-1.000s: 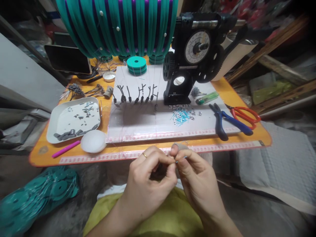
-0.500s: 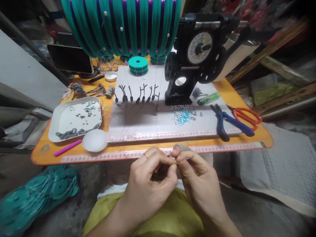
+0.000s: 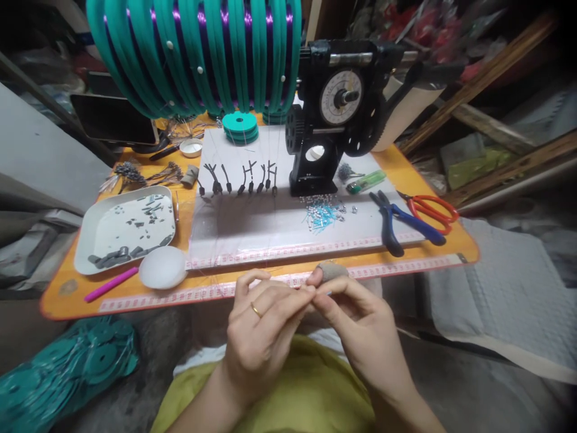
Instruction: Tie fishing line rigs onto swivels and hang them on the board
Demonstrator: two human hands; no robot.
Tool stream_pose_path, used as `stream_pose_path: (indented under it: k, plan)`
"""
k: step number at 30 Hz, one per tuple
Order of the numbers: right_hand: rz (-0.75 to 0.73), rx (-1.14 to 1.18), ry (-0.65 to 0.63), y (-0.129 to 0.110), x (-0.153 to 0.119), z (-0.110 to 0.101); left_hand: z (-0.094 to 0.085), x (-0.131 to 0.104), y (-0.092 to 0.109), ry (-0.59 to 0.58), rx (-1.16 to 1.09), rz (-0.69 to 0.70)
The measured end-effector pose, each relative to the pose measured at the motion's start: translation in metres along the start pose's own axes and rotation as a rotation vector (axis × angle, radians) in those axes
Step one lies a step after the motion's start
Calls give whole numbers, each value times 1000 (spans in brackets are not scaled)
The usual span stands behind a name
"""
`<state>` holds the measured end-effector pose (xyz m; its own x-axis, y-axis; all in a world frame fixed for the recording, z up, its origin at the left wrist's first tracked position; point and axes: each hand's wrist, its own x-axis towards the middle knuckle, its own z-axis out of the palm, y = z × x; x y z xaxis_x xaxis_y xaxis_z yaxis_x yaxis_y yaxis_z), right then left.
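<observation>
Over the front edge of the table, my left hand [image 3: 264, 328], with a ring on one finger, meets my right hand [image 3: 365, 322] fingertip to fingertip. A sliver of a thin light-blue piece [image 3: 329, 293] shows in my right pinch. What my left fingertips pinch is hidden. A grey-brown cover [image 3: 332, 272] wraps a finger of my right hand. Beyond them, dark branched pieces [image 3: 251, 180] hang on fine threads above the white board [image 3: 234, 231]. A pile of blue-and-white bits [image 3: 321, 218] lies on that board.
Teal spools [image 3: 193, 60] sit on a black machine [image 3: 318, 150] at the back. To the left are a white tray [image 3: 81, 240] of grey bits, a white bowl [image 3: 162, 267] and a pink pen [image 3: 111, 284]. Blue-handled pliers [image 3: 391, 225] and red-handled scissors [image 3: 433, 211] lie right.
My left fingers have straightened and lie flatter against the right fingertips. Less of the blue piece shows. The whole view has shifted, so the table sits further left.
</observation>
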<state>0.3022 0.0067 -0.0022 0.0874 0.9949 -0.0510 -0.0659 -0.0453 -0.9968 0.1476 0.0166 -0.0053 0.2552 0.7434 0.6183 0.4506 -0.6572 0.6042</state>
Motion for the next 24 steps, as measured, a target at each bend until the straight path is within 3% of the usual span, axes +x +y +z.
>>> stream_pose_path:
  k: [9,13,19,24]
  plan:
    - [-80,-15,68,1,-2,0,-5,8,-5,-27,71,-64]
    - [-111,3,44,1,-3,4,-6,9,-1,-37,65,-63]
    - [-124,34,43,1,-3,3,-4,6,-1,40,-7,-51]
    - [-111,97,-1,0,-6,6,-4,8,0,-8,-6,-55]
